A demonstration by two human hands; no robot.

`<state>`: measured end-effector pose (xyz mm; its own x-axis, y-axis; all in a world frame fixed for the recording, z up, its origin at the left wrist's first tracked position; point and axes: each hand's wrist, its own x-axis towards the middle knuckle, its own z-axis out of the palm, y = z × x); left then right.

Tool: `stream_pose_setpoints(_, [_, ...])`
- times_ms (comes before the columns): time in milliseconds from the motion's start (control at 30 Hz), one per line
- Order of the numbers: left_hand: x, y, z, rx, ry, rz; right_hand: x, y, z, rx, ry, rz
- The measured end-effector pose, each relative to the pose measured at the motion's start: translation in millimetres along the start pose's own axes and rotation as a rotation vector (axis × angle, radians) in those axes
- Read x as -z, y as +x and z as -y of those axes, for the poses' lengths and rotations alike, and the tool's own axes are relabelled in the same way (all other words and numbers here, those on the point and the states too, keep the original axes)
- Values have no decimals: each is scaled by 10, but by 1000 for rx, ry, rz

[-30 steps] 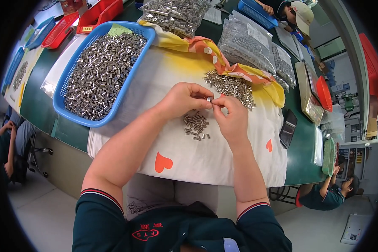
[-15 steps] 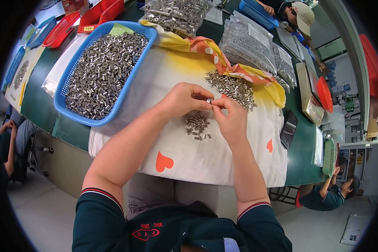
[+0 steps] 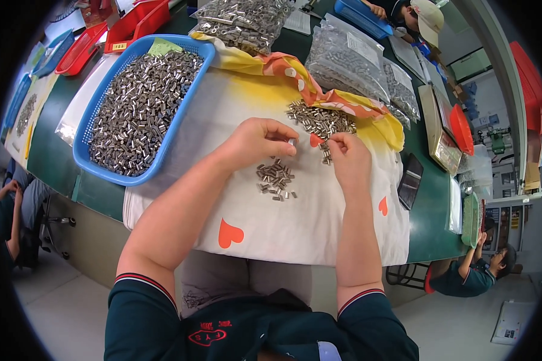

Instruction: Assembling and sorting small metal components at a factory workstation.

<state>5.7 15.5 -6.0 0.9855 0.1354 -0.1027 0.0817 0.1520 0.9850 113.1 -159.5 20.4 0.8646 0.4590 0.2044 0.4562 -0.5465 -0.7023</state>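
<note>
Pinched between the thumb and fingers of my left hand is a small, shiny metal sleeve. My right hand is at the near edge of a larger pile of short metal sleeves, its fingertips drawn together; whatever is between them is hidden. A smaller heap of duller sleeves lies on the white cloth below my left hand, with a few loose ones beside it.
A blue basket full of metal sleeves stands on the left. Bags of metal parts lie beyond a yellow-orange cloth fold. A dark phone-like object is on the right. Other people sit around the table.
My hands have parted. The left keeps the sleeve and shifts slightly left; the right has moved right, to the edge of the larger pile. The whole view has shifted a little.
</note>
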Motion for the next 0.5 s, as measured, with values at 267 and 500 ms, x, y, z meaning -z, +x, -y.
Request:
stream_pose_setpoints(267, [21, -7, 0, 19, -334, -23, -167, 12, -112, 362, -453, 72])
stream_pose_setpoints(500, [26, -1, 34, -43, -266, 17, -121, -121, 148, 111, 129, 123])
